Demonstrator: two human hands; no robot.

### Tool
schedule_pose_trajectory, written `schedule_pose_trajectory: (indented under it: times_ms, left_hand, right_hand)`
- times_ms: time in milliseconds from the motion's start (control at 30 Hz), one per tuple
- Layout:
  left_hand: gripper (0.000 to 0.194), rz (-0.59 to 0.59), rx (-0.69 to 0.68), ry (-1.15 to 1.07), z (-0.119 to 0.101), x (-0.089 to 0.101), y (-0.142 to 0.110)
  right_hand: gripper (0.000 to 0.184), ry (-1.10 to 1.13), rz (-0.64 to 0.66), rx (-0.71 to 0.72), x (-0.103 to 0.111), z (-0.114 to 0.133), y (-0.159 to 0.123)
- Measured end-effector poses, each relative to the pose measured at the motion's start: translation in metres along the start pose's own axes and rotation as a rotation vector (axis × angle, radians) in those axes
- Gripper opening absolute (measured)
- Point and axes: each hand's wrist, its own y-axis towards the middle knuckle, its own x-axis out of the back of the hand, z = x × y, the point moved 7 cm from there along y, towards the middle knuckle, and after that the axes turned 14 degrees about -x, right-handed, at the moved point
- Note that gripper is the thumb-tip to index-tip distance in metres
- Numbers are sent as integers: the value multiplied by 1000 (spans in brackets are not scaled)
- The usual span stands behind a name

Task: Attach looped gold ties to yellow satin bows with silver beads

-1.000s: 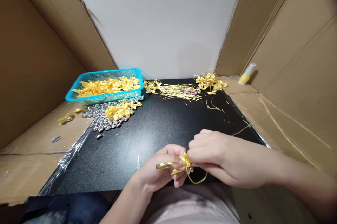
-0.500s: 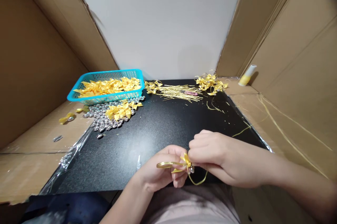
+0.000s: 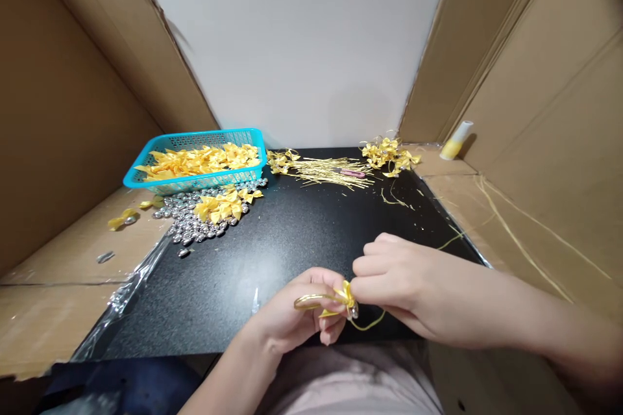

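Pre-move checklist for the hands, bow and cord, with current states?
1. Bow secured: ok, left hand pinches the yellow bow.
2. Cord gripped: ok, yellow cord runs into the closed right hand.
3. Cord taut: not ok, it sags between the hands.
4. Knot seated: cannot tell, fingers and bow hide it.
5. Silver bead pile away from hands: ok, it lies off to the left.
6. Gold strip bundle away from hands: ok, it lies at the back of the black surface.
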Motion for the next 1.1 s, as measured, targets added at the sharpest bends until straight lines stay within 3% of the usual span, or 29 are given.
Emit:
schedule_pose_trajectory:
  times_ms: [400, 867, 1100]
  left_hand:
    - [9, -33, 32, 17, 3, 1, 0]
    - [17, 26, 23, -15, 2, -7, 0]
    - [14, -15, 4, 4, 1, -4, 0]
  right_hand:
    - [29, -27, 28, 23, -1, 0, 2]
    - [28, 269, -58, 80, -9, -14, 3]
    - [27, 219, -88, 38, -7, -15, 1]
